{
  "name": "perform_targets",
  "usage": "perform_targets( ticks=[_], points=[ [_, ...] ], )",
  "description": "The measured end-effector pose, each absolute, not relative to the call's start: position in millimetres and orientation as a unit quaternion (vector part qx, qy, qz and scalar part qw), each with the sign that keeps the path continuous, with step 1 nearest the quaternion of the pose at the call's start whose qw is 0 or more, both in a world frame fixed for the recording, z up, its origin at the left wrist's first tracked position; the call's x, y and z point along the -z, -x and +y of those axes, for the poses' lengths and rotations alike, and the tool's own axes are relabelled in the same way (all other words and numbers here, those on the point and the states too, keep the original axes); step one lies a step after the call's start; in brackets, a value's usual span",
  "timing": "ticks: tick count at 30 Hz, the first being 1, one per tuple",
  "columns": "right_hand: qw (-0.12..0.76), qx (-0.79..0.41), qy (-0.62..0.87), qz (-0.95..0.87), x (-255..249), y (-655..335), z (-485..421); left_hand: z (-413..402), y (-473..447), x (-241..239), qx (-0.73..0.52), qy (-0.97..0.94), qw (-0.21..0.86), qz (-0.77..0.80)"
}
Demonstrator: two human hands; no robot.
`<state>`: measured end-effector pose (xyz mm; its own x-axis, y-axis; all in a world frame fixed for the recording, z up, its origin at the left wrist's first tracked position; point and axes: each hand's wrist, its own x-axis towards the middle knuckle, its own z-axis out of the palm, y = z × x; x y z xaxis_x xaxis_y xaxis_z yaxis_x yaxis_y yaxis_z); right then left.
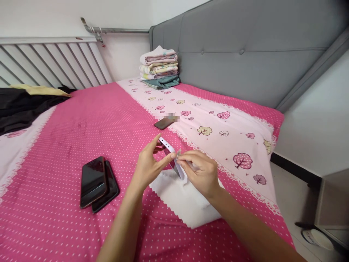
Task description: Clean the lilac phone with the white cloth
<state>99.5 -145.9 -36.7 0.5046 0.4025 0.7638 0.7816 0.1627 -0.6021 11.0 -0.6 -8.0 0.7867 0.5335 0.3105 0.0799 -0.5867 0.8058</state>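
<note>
My left hand holds a white phone tilted on its edge above the bed. My right hand pinches a small clear film or tab at the phone's edge. A white cloth lies on the bedsheet right under both hands. Two dark phones lie stacked to the left of my left forearm. Another dark phone rests farther back on the sheet.
The pink dotted bedsheet covers the bed, with a pale tree-print band along the grey headboard. A pile of folded cloths sits at the far corner. Dark clothing lies at the left. The floor is beyond the bed's right edge.
</note>
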Motion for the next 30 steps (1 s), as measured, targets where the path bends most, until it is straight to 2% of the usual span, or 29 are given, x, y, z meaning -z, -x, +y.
perform_targets(
  ticks=[15,24,30],
  points=[
    [0.54,0.118,0.683,-0.477,38.1,-99.8,-143.6,11.5,-8.1,10.8,-0.256,-0.833,0.446,0.204],
    [0.589,0.185,0.648,-0.446,33.6,-96.9,-146.2,-2.7,-9.7,7.3,-0.272,-0.855,0.407,0.17],
    [0.583,0.189,0.649,-0.451,34.1,-98.1,-146.6,-3.7,-9.3,7.1,-0.273,-0.865,0.388,0.166]
  ],
)
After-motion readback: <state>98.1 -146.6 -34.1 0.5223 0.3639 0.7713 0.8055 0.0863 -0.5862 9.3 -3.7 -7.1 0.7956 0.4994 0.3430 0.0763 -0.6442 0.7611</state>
